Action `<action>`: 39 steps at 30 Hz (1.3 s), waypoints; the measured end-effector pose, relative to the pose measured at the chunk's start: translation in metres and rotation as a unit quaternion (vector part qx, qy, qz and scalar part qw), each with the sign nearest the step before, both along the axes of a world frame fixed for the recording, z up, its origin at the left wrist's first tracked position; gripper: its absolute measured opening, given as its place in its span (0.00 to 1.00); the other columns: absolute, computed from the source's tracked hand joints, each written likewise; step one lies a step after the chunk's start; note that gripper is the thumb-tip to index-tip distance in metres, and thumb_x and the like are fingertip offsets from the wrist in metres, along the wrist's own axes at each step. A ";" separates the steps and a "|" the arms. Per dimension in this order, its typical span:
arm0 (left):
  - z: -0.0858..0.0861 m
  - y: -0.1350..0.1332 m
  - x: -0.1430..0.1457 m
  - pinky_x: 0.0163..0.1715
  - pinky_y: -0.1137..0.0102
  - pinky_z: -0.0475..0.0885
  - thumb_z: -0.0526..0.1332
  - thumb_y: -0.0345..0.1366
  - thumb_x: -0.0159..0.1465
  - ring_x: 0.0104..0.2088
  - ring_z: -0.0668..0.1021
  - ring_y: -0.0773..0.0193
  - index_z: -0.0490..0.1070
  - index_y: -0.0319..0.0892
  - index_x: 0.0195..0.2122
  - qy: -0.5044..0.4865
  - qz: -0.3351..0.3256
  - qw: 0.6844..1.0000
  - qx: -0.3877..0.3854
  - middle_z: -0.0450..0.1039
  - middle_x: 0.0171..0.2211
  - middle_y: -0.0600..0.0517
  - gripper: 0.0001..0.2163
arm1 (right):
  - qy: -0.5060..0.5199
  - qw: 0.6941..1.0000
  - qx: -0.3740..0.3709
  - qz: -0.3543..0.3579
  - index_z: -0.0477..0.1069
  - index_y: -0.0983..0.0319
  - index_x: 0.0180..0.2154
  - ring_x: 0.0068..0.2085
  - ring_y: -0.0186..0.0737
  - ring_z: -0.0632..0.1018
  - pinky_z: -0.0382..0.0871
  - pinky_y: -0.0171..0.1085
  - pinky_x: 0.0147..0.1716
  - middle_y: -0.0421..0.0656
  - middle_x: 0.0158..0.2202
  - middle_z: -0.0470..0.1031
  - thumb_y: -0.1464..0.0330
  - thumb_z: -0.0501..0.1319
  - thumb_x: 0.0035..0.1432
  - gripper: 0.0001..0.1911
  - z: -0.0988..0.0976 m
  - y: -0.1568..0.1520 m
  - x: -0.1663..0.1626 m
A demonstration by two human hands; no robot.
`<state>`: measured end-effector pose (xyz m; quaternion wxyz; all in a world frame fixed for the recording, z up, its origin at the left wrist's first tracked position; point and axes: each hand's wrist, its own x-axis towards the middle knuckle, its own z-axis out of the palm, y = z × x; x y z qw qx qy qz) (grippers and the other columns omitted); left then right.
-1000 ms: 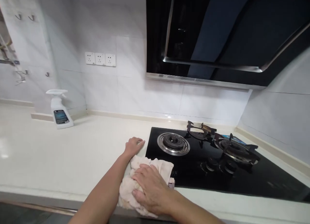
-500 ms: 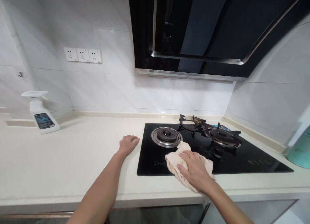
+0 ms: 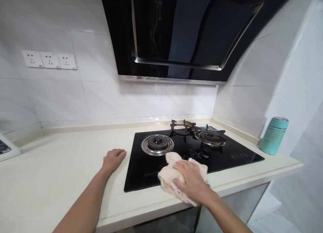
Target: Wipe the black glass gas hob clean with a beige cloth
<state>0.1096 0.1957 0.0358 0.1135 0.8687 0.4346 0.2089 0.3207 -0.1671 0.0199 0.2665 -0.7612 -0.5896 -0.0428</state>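
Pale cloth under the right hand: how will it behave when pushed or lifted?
The pale cloth looks floppy: it bunches under the right hand. Pushed, it would probably crumple rather than roll, given its loose edges. It may slide easily; the cooktop looks glossy.

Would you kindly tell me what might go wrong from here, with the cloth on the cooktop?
The cloth under the right hand lies close to the control knobs, so a sweep that way might turn one. The left burner has no pan support over it, so its exposed cap might snag the cloth or be knocked askew.
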 end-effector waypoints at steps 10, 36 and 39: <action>-0.001 -0.003 0.002 0.57 0.53 0.70 0.51 0.51 0.66 0.62 0.73 0.44 0.81 0.50 0.51 0.051 -0.008 0.999 0.017 0.77 0.59 0.47 0.23 | -0.076 0.969 -0.006 -0.234 0.73 0.55 0.52 0.52 0.56 0.72 0.62 0.54 0.49 0.48 0.56 0.73 0.56 0.53 0.68 0.19 -0.012 -0.063 0.070; -0.005 -0.004 -0.002 0.54 0.55 0.71 0.52 0.51 0.66 0.59 0.75 0.46 0.82 0.51 0.49 0.039 -0.005 0.999 0.028 0.78 0.56 0.48 0.22 | -0.090 0.951 -0.294 0.037 0.67 0.53 0.63 0.60 0.57 0.71 0.66 0.52 0.56 0.49 0.64 0.68 0.65 0.62 0.63 0.27 0.060 0.112 0.127; -0.005 -0.004 -0.002 0.54 0.55 0.71 0.51 0.51 0.66 0.59 0.75 0.46 0.82 0.52 0.48 0.037 -0.004 0.999 0.025 0.79 0.55 0.48 0.22 | -0.089 0.951 -0.297 -0.001 0.65 0.55 0.64 0.59 0.55 0.72 0.68 0.50 0.55 0.50 0.64 0.67 0.66 0.63 0.64 0.28 0.054 0.133 0.158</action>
